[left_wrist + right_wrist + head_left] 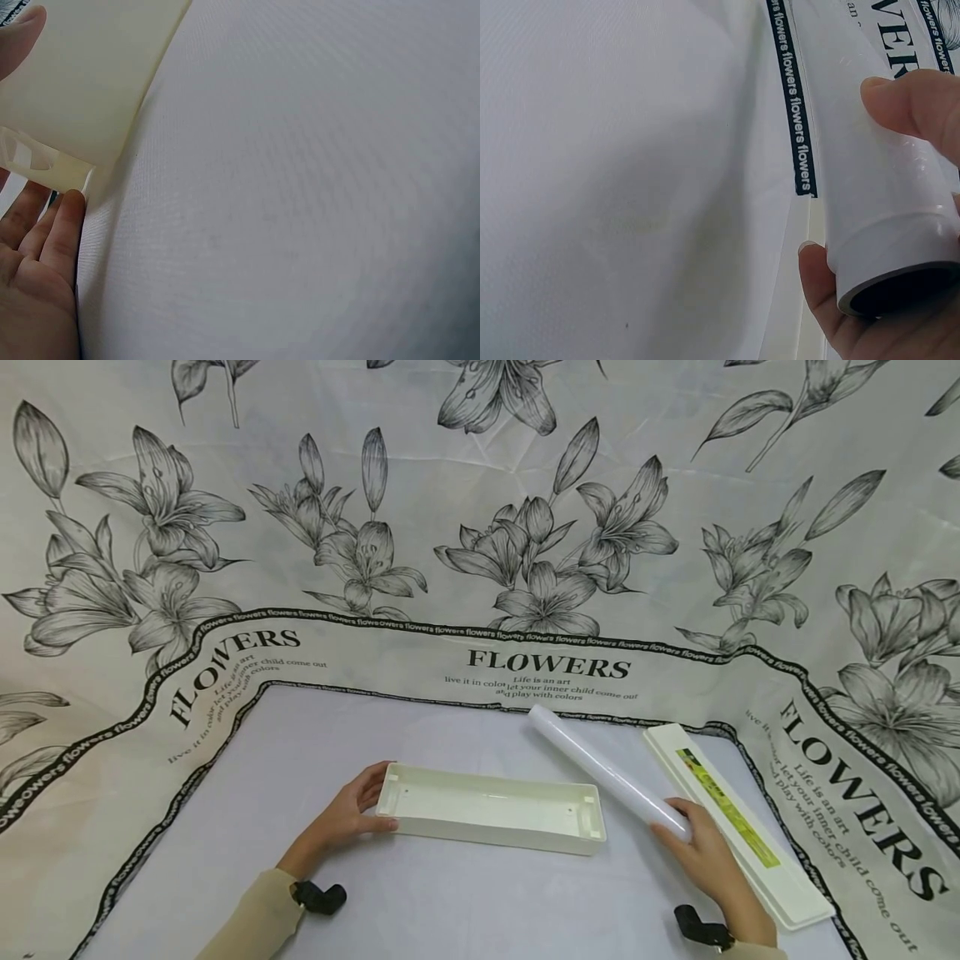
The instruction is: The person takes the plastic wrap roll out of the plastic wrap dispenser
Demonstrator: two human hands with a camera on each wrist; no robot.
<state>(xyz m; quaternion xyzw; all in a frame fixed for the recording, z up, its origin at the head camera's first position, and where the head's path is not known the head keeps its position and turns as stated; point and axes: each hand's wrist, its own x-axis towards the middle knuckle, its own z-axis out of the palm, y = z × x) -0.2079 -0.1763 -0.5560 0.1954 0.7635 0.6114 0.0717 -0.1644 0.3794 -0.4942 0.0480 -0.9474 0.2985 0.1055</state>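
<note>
A long cream plastic box, open at the top and hollow inside, lies on the white cloth in the middle. My left hand grips its left end, thumb on the near side and fingers round the end. In the left wrist view a cut-out shows in the end of the box. My right hand holds a glossy white roll of cling film by its near end, tilted off to the upper left. The dark hollow core of the cling film roll shows in the right wrist view.
A long cream lid with a green and yellow label lies slantwise at the right, beyond my right hand. White cloth covers the work surface. A flower-printed cloth with a black lettered border rises behind and at the sides.
</note>
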